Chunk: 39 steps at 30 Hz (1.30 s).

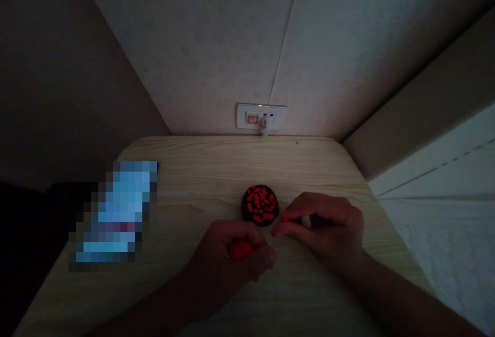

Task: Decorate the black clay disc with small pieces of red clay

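A round black disc (259,206) lies on the wooden tabletop, its top dotted with many small red pieces of uneven shape. My left hand (228,267) is in front of it, fingers curled round a soft-looking red lump (240,249), perhaps modelling clay. Part of the lump is hidden by the fingers and thumb. Just right of the disc, my right hand (328,231) pinches a tiny red piece (285,219) between thumb and forefinger. A pale ring-like band (306,221) shows on that hand.
A blurred-out lit screen, likely a phone (119,208), lies at the left of the table (209,159). On the wall behind is a socket plate (243,120) with a plug in it. White bedding or cloth (444,244) is at the right.
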Motion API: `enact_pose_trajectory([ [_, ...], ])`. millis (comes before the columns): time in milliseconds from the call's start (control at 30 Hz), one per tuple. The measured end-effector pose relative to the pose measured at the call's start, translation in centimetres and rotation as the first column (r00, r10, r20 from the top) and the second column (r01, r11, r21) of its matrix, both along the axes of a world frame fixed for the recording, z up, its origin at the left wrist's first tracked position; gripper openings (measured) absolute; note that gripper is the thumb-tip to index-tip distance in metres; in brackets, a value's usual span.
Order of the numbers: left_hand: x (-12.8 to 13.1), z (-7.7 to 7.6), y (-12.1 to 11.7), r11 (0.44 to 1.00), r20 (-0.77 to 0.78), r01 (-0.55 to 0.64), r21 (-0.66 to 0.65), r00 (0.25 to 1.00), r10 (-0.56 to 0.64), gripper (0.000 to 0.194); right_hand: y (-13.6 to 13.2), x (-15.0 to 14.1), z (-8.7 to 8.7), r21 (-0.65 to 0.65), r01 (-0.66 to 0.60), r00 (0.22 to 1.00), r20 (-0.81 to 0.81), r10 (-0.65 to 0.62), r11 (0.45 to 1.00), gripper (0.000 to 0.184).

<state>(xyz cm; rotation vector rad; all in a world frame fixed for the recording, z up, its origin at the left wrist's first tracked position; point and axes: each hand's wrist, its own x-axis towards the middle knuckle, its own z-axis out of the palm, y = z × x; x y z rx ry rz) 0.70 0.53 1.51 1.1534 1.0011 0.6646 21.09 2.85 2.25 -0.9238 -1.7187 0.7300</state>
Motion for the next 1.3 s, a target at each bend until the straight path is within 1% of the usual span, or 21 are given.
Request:
enact_pose_trajectory([
  [100,0.0,-0.1,-0.1,1.0,0.003,-0.001,0.002,1.0,0.001,0.03,-0.2,0.0,0.0,0.057,-0.009,0.999,0.034,0.007,0.998,0.02],
  [200,0.0,-0.3,-0.1,1.0,0.012,-0.003,0.005,1.0,0.003,0.029,-0.2,-0.1,0.1,0.082,-0.017,0.999,0.053,0.012,0.997,0.02],
  [333,0.1,-0.4,-0.1,1.0,0.017,0.004,0.007,1.0,-0.004,0.028,-0.2,-0.1,0.0,0.087,-0.02,0.998,0.068,0.015,0.996,0.018],
  [467,0.1,-0.3,-0.1,1.0,-0.005,-0.005,-0.007,1.0,0.005,0.029,-0.2,0.0,-0.1,0.085,-0.063,0.994,0.094,0.055,0.994,0.017],
  [533,0.1,-0.4,-0.1,1.0,-0.002,-0.008,-0.008,1.0,0.008,0.029,-0.2,0.0,-0.1,0.081,-0.087,0.992,0.1,0.079,0.993,0.02],
  [600,0.0,-0.4,-0.2,1.0,0.006,0.0,-0.008,1.0,0.0,0.029,-0.3,0.0,-0.2,0.061,-0.101,0.99,0.101,0.094,0.993,0.027],
  [700,0.0,-0.4,-0.3,1.0,-0.008,0.008,-0.014,1.0,-0.008,0.03,-0.5,0.0,-0.4,-0.02,-0.062,0.995,0.082,0.063,0.998,0.033],
  [767,0.0,-0.3,-0.3,1.0,-0.028,0.007,-0.018,1.0,-0.008,0.031,-0.6,0.1,-0.5,-0.089,-0.015,0.997,0.069,0.021,0.996,0.031],
  [833,0.0,-0.3,-0.3,1.0,-0.042,0.007,-0.016,0.999,-0.008,0.032,-0.7,0.2,-0.3,-0.131,0.019,0.997,0.071,-0.01,0.991,0.025],
  [900,0.0,-0.2,-0.2,1.0,-0.042,0.007,-0.019,0.999,-0.008,0.032,-0.5,0.4,0.0,-0.135,0.035,0.995,0.101,-0.021,0.99,0.024],
  [967,0.0,-0.2,-0.2,1.0,-0.026,0.005,-0.023,1.0,-0.005,0.032,-0.3,0.5,0.3,-0.123,0.037,0.988,0.151,-0.018,0.992,0.032],
  [1033,0.0,-0.3,-0.2,1.0,-0.008,0.006,-0.02,1.0,-0.006,0.032,-0.1,0.6,0.5,-0.113,0.034,0.983,0.181,-0.013,0.993,0.036],
  [1133,0.0,-0.4,-0.3,1.0,0.001,0.005,-0.021,1.0,-0.005,0.032,0.0,0.6,0.2,-0.139,0.027,0.994,0.112,-0.012,0.99,0.028],
  [1233,0.0,-0.5,-0.4,1.0,-0.002,0.005,-0.03,1.0,-0.005,0.032,0.0,0.5,-0.3,-0.22,-0.032,0.999,-0.033,0.026,0.975,0.023],
  [1300,0.0,-0.5,-0.4,0.999,-0.007,0.0,-0.032,1.0,-0.001,0.032,0.0,0.4,-0.6,-0.271,-0.054,0.995,-0.091,0.031,0.961,0.019],
])
